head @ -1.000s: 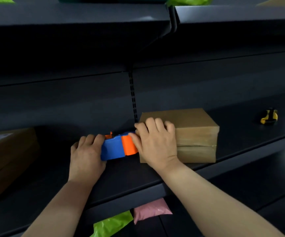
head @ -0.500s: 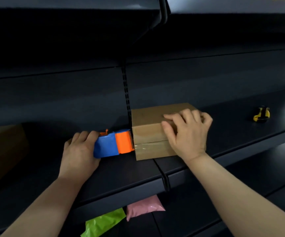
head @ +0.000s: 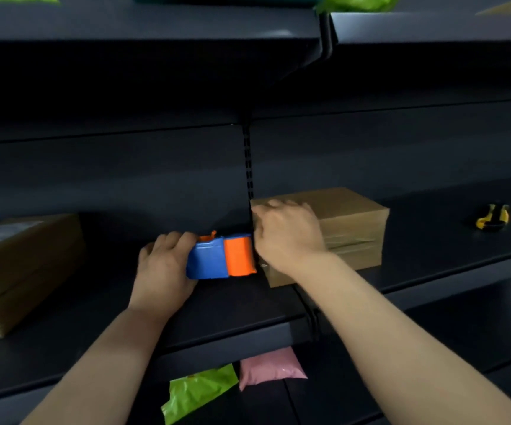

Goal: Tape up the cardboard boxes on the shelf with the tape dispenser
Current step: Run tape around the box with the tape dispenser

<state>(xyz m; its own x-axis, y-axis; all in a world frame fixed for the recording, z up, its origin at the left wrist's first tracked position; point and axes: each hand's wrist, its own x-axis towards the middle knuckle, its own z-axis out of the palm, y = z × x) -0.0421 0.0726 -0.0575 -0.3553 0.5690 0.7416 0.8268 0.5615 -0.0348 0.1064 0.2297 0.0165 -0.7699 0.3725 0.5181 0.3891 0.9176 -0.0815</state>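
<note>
A brown cardboard box [head: 352, 228] sits on the dark shelf [head: 232, 308], with a strip of clear tape along its front face. My right hand [head: 288, 237] lies over the box's left end, fingers bent over the top edge. Against that end sits the blue and orange tape dispenser [head: 222, 256]. My left hand [head: 163, 268] grips its blue body from the left. A second cardboard box [head: 24, 265] stands at the far left of the same shelf.
A yellow and black tool [head: 491, 217] lies on the shelf at the right. Green [head: 199, 394] and pink [head: 269, 368] plastic bags show on the level below. Another shelf overhangs close above, with green bags on top.
My right hand slid from the box's right front part back to its left end, next to the dispenser. My left hand stayed on the dispenser. The camera shifted slightly.
</note>
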